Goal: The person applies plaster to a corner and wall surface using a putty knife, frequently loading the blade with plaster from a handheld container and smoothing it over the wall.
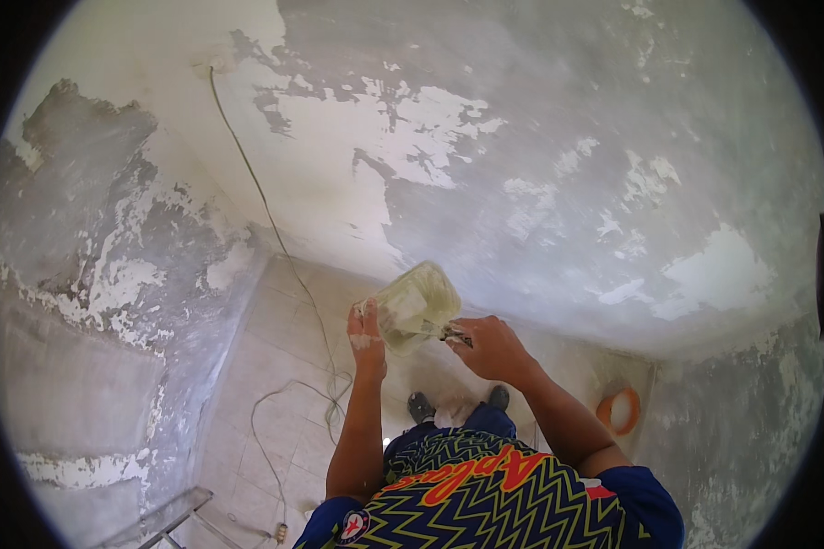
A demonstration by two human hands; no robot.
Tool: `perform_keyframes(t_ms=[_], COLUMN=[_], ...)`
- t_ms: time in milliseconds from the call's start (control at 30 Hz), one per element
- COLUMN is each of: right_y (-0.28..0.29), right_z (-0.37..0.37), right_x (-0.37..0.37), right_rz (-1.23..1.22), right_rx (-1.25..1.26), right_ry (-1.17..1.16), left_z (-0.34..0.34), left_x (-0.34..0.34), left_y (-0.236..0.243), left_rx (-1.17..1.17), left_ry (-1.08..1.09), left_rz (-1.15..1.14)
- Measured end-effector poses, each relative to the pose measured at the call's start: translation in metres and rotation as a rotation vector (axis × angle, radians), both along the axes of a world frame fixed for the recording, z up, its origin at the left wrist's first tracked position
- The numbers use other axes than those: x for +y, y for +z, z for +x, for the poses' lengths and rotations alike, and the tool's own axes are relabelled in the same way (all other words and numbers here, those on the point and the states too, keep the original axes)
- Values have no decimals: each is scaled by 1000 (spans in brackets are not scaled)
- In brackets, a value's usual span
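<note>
In front of my body I hold up a pale, translucent plastic container (437, 280) with white paste smeared inside it. My left hand (367, 337) is closed on its left side, and white smears coat the fingers. My right hand (493, 349) grips the dark handle of a putty knife (455, 336) at the container's right edge. The knife's blade reaches toward the inside of the container, and I cannot make out its whole shape.
Ahead rises a grey wall (540, 119) patched with white plaster; another patchy wall (73, 238) stands at left. A cable (262, 190) hangs from the wall and loops over the tiled floor. An orange ring-shaped item (634, 411) lies at right. A metal frame (176, 519) stands lower left.
</note>
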State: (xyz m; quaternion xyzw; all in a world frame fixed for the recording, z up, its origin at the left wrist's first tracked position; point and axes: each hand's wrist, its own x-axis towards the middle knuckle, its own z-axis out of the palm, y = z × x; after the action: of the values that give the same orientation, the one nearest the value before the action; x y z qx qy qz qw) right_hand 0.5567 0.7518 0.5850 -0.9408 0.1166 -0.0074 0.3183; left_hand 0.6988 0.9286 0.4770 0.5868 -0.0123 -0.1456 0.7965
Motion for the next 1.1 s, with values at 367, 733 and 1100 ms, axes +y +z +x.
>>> perform_keyframes(t_ms=[367, 733, 1100], right_y=[-3, 29, 10], right_z=[4, 6, 11], right_x=[27, -19, 35], right_rz=[-200, -162, -109], right_rx=[176, -97, 122], right_ry=[110, -52, 68], left_z=[-20, -8, -1], left_x=[-9, -9, 22], left_y=[-27, 17, 14], left_rx=[133, 10, -82], left_ry=[121, 10, 163], left_rz=[36, -178, -97])
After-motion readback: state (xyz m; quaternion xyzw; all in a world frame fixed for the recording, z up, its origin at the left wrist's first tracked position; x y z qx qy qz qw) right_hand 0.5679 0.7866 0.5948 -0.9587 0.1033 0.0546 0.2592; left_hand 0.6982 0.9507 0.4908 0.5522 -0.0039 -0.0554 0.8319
